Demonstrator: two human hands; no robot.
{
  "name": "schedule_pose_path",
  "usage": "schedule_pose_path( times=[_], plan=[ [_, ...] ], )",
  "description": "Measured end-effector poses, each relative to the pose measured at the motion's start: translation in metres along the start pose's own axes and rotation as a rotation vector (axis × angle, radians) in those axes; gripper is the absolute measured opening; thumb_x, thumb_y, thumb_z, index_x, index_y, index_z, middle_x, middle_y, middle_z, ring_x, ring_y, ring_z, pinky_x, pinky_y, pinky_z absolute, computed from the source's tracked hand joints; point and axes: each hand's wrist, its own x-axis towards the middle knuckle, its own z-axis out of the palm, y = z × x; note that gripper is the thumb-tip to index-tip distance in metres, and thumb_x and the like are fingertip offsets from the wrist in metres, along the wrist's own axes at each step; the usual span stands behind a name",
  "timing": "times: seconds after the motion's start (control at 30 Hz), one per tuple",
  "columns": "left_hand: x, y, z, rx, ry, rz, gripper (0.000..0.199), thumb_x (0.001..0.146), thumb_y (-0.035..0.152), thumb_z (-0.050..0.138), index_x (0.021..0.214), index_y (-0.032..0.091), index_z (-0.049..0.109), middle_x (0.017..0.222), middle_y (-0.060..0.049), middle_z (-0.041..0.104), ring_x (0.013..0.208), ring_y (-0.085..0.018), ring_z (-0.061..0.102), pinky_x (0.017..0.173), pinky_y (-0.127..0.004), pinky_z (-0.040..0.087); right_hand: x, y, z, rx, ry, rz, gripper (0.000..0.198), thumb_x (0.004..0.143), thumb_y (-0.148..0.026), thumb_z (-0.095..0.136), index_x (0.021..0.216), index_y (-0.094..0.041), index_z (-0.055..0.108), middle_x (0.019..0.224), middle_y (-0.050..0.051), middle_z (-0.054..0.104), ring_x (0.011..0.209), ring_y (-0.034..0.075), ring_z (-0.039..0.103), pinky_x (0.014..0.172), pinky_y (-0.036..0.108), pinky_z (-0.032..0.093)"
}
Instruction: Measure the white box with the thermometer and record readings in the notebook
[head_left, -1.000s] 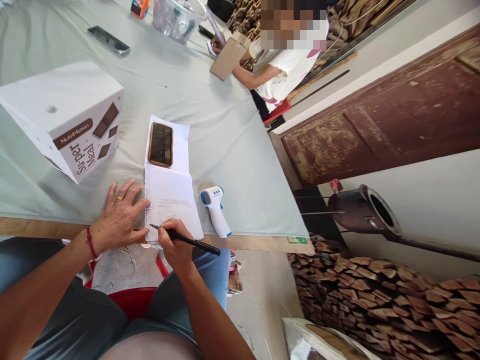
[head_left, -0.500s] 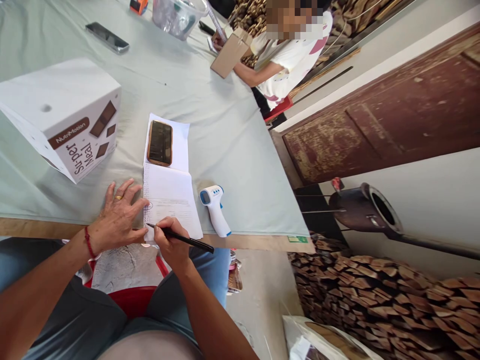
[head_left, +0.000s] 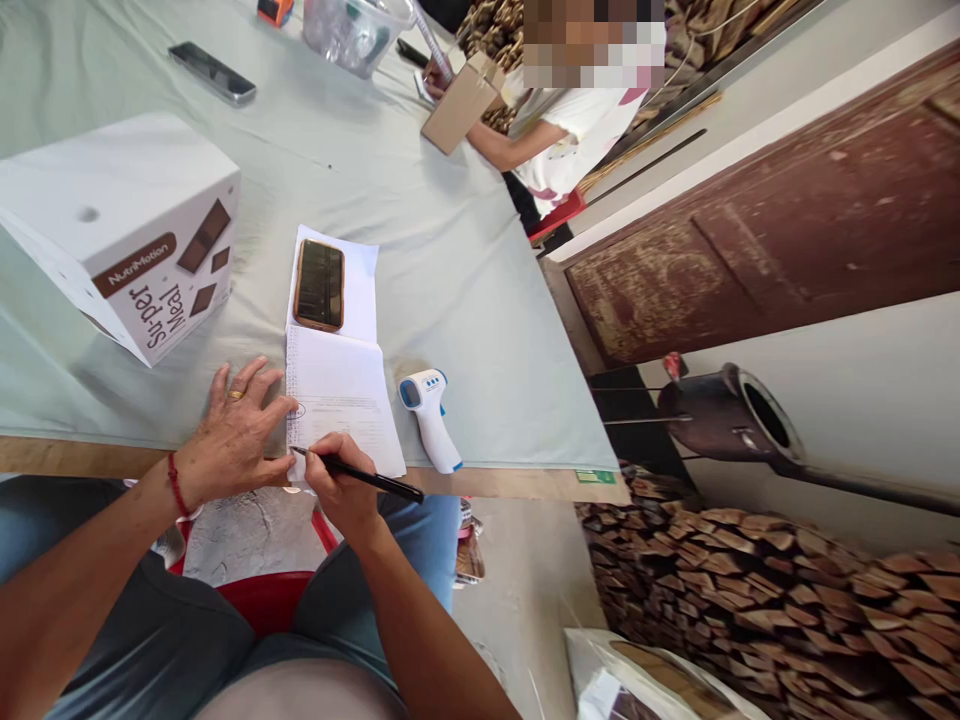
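In my right hand (head_left: 343,485) is a black pen (head_left: 375,480), its tip at the lower left edge of a white notebook page (head_left: 349,385). Handwriting runs down that left edge, with a circled mark partway. My left hand (head_left: 244,425) lies flat with fingers spread on the cloth, thumb and forefinger touching the page's left side. A smartphone in a brown case (head_left: 320,285) rests on the upper sheet. Just right of the notebook lies a white and blue infrared thermometer (head_left: 430,420).
A large white box (head_left: 165,240) stands at the left on the cloth-covered table (head_left: 480,300). Farther back are a dark phone (head_left: 212,72), a clear plastic tub (head_left: 352,35) and a cardboard box (head_left: 461,103). Another person (head_left: 570,140) sits across the far corner. Split firewood (head_left: 765,590) is stacked at right.
The pen has shifted very slightly left, its back end tipping a little with my right hand. My left hand stays in place. The other person's head has dipped a little.
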Motion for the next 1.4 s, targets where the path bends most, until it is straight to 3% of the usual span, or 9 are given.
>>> schedule_pose_path(
  times=[0.77,0.97,1.4],
  plan=[
    [0.0003,-0.0002,0.0013,0.018,-0.001,-0.005,0.043,0.076,0.039,0.067,0.114,0.020,0.062,0.138,-0.019,0.049,0.143,-0.041,0.028,0.114,-0.070,0.016,0.0001,0.0012,-0.0020,0.012,0.001,0.019,0.007,0.077,-0.019,0.054,0.071,-0.022,0.054,0.060,-0.005,0.053,0.054,0.011,0.048,0.053,0.024,0.042],
    [-0.0002,-0.0001,0.0012,0.018,0.000,0.000,0.043,0.076,0.040,0.067,0.114,0.020,0.063,0.139,-0.019,0.049,0.143,-0.041,0.028,0.114,-0.070,0.016,-0.0016,0.0020,-0.0012,0.005,0.069,0.015,0.007,0.078,-0.018,0.054,0.071,-0.022,0.054,0.061,-0.004,0.052,0.055,0.012,0.049,0.054,0.025,0.042],
    [-0.0006,-0.0009,0.0011,0.016,-0.006,0.001,0.043,0.077,0.041,0.065,0.115,0.020,0.062,0.139,-0.019,0.049,0.143,-0.041,0.028,0.114,-0.070,0.016,-0.0004,0.0008,-0.0010,-0.020,0.031,0.016,0.007,0.078,-0.020,0.053,0.071,-0.022,0.052,0.061,-0.005,0.052,0.054,0.011,0.047,0.054,0.024,0.042]
  ],
)
